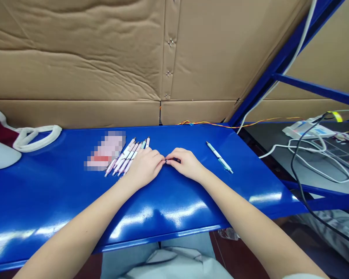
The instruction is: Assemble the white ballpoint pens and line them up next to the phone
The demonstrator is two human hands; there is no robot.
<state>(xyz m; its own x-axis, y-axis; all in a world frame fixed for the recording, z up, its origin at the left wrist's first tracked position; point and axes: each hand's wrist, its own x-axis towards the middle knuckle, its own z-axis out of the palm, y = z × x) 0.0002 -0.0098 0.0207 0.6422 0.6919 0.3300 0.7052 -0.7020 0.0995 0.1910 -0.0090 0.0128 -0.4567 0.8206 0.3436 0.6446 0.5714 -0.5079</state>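
Bare bench point(174, 195) opens between my forearms, down to its near edge, and out to the lone pen point(219, 157), well short of the right edge; the row of pens point(128, 156) crowds my left hand point(145, 166). Its fingers and my right hand's point(187, 163) pinch narrowly, tip to tip, on a small dark piece (mostly hidden). The row looks pale pink and white, dark-tipped; the lone pen, pale blue-green.

Brown cardboard wall point(75, 73) backs a glossy blue table point(55, 190), above what looks like reddish-brown floor point(227, 254).
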